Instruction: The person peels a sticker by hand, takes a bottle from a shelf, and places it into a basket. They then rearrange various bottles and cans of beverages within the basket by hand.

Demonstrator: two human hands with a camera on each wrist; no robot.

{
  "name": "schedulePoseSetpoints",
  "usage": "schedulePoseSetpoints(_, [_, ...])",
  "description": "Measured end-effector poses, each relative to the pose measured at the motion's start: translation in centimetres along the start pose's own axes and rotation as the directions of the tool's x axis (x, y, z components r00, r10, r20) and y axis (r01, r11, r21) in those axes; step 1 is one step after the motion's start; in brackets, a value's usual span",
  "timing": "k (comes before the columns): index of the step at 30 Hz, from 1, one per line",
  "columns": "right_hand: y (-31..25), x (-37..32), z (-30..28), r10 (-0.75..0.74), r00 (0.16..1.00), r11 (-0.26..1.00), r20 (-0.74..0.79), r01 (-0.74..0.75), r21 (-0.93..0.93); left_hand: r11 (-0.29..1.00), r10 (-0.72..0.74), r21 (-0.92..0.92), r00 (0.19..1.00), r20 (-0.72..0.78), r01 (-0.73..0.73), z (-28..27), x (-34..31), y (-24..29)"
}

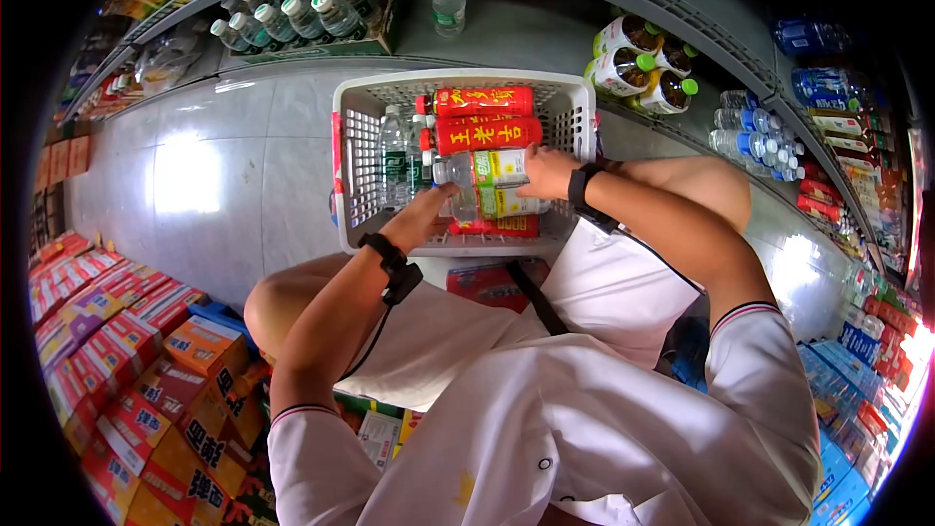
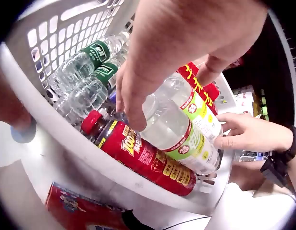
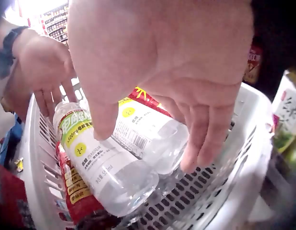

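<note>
A white perforated basket (image 1: 343, 224) holds drink bottles lying on their sides. Two clear bottles with green, white and yellow labels lie side by side: the near bottle (image 3: 109, 165) and the far bottle (image 3: 160, 136). My right hand (image 1: 550, 173) grips the far bottle by its base end, thumb on the near side and fingers over the far side. My left hand (image 1: 421, 219) touches the near bottle's neck with extended fingers, hiding its cap. Red bottles (image 1: 485, 134) lie beyond them, and another red bottle (image 2: 143, 158) lies along the near wall. Green-labelled water bottles (image 2: 88, 62) fill the left end.
Behind the basket, a low shelf carries a carton of water bottles (image 1: 292, 19), a single water bottle (image 1: 448, 5) and green-capped tea bottles (image 1: 638, 68). Stacked cartons (image 1: 146, 419) stand at the lower left. The person's bent legs flank the basket on the tiled floor (image 1: 219, 156).
</note>
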State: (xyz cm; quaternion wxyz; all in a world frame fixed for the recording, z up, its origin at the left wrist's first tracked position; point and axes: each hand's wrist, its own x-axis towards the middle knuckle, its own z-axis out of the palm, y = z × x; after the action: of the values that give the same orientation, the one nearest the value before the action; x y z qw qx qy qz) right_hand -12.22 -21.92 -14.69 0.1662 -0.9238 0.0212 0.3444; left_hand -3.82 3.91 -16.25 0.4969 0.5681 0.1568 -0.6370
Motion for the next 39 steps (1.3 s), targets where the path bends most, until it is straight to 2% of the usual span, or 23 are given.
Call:
schedulePoseSetpoints(2, [0.1,0.1,0.3,-0.008,1.000,0.999,0.018,0.009,-0.032,0.999,-0.031,0.021,0.998,-0.061,0.032,0.3,0.2,0.0])
schedulePoseSetpoints(8, [-0.2,-0.3,0.1,0.003,0.999,0.985,0.034,0.003,-0.171,0.994,-0.041,0.099,0.994,-0.098,0.051,0.6,-0.5,1.0])
schedulePoseSetpoints(11, [-0.6,-0.6,0.1,0.001,1.000,0.968,0.030,0.006,-0.252,0.977,-0.038,0.212,0.998,0.049,0.027,0.2,-0.5,1.2])
schedulePoseSetpoints(14, [-0.4,-0.4,0.7,-0.021,1.000,0.950,0.001,0.021,-0.311,0.941,-0.008,0.336,0.998,-0.068,0.030,0.6,-0.2,0.9])
schedulePoseSetpoints(17, [-0.2,-0.2,0.7,-0.052,0.999,0.953,-0.009,0.047,-0.301,0.913,-0.006,0.407,0.998,-0.058,0.029,0.4,0.0,1.5])
schedulePoseSetpoints(18, [-0.2,-0.2,0.6,-0.062,0.998,0.956,-0.008,0.057,-0.287,0.916,0.015,0.400,0.990,-0.139,0.042,0.6,0.3,1.5])
schedulePoseSetpoints(20, [-0.8,-0.3,-1.1,0.015,1.000,0.979,0.004,-0.014,-0.205,0.922,0.054,0.382,0.953,-0.298,0.067,0.8,1.6,1.2])
schedulePoseSetpoints(21, [-1.0,-0.3,-1.7,0.052,0.999,0.985,0.013,-0.050,-0.165,0.907,0.135,0.421,0.933,-0.333,0.019,0.7,2.1,1.2])
schedulePoseSetpoints(23, [-0.6,0.2,-1.8,0.090,0.989,0.984,-0.116,-0.106,-0.140,0.863,0.296,0.501,0.872,-0.390,-0.069,0.4,2.9,1.5])
schedulePoseSetpoints(26, [0.4,1.7,-0.7,0.120,0.950,0.988,-0.290,-0.142,-0.054,0.925,0.339,0.300,0.867,-0.367,-0.235,-0.2,4.0,2.0])
schedulePoseSetpoints(27, [1.0,2.3,-0.2,0.130,0.930,0.989,-0.343,-0.144,-0.018,0.912,0.385,0.286,0.855,-0.349,-0.294,-0.4,4.5,2.4])
schedulePoseSetpoints(28, [1.1,3.2,-0.3,0.225,0.938,0.965,-0.263,-0.179,0.190,0.896,0.430,0.270,0.840,-0.332,-0.352,-0.4,4.8,2.9])
schedulePoseSetpoints(31, [1.9,4.9,-0.3,0.289,0.926,0.883,-0.243,-0.160,0.440,0.855,0.514,0.261,0.792,-0.328,-0.447,0.3,4.7,4.3])
schedulePoseSetpoints(32, [2.1,5.7,0.2,0.313,0.911,0.853,-0.267,-0.146,0.501,0.844,0.534,0.264,0.777,-0.335,-0.466,0.6,4.6,4.7])
schedulePoseSetpoints(34, [2.4,7.2,1.0,0.365,0.878,0.783,-0.309,-0.110,0.612,0.819,0.568,0.260,0.787,-0.242,-0.511,0.2,5.5,4.9])
schedulePoseSetpoints(35, [2.7,7.8,1.1,0.392,0.879,0.740,-0.271,-0.127,0.660,0.806,0.584,0.256,0.788,-0.194,-0.534,0.1,6.0,4.9])
schedulePoseSetpoints(36, [3.1,8.4,1.3,0.417,0.880,0.694,-0.229,-0.145,0.705,0.813,0.581,0.234,0.773,-0.255,-0.533,0.2,6.7,4.6])
schedulePoseSetpoints(39, [3.4,9.2,1.0,0.466,0.868,0.570,-0.173,-0.145,0.809,0.689,0.714,0.432,0.650,-0.261,-0.582,-2.3,12.0,2.2])
